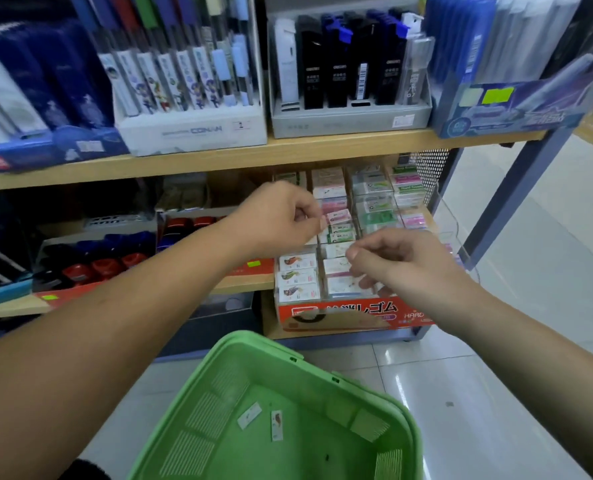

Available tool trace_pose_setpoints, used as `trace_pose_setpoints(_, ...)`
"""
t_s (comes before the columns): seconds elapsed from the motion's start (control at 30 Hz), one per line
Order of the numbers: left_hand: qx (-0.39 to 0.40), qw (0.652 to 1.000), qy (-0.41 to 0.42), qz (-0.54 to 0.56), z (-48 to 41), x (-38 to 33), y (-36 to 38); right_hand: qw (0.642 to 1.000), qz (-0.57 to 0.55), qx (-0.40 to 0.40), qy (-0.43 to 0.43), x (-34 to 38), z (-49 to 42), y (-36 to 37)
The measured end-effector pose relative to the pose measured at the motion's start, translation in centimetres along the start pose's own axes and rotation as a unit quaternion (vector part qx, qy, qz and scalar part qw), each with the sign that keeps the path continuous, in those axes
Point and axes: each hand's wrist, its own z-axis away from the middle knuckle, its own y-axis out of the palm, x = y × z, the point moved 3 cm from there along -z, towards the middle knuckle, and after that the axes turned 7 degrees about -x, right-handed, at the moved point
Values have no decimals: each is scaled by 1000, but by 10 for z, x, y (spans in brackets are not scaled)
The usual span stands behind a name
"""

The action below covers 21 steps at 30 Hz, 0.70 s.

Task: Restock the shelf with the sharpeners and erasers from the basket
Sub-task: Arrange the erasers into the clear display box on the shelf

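Motion blur is softening the shelf (pixel 239 157), and the right hand (pixel 404 268) is hiding part of the eraser box (pixel 340 317); whether its narrow grip, thumb against forefinger, is holding anything cannot be told. The left hand (pixel 281 216) is pinching a pink eraser (pixel 339 216) over the box's middle row, while two erasers (pixel 250 415) are lying in the green basket (pixel 198 386) below.

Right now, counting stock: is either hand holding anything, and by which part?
The left hand pinches a small pink-labelled white eraser by one end; the right hand cannot be told.
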Motion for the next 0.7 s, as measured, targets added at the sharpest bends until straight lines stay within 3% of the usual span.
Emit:
trace_pose_setpoints(0.2, 43, 998, -32, 12, 102, 19, -4, 965, 124, 230, -13, -15, 59, 32)
trace_pose_setpoints(0.3, 159, 984, -82, -21, 149, 50, 40, 931, 248, 265, -25, -53, 85, 54)
trace_pose_setpoints(0.43, 253, 956, -146, -33, 194, 107, 120, 850, 386, 358, 5, -119, 111, 82)
trace_pose_setpoints(0.5, 271, 941, -199, -24, 214, 131, 159, 822, 426, 377, 32, -150, 118, 93)
trace_pose_setpoints(0.63, 264, 930, -256, -25, 237, 172, 224, 812, 421, 392, 103, -227, 131, 131)
trace_pose_setpoints(0.7, 258, 926, -275, -16, 243, 188, 243, 791, 409, 425, 162, -269, 144, 154)
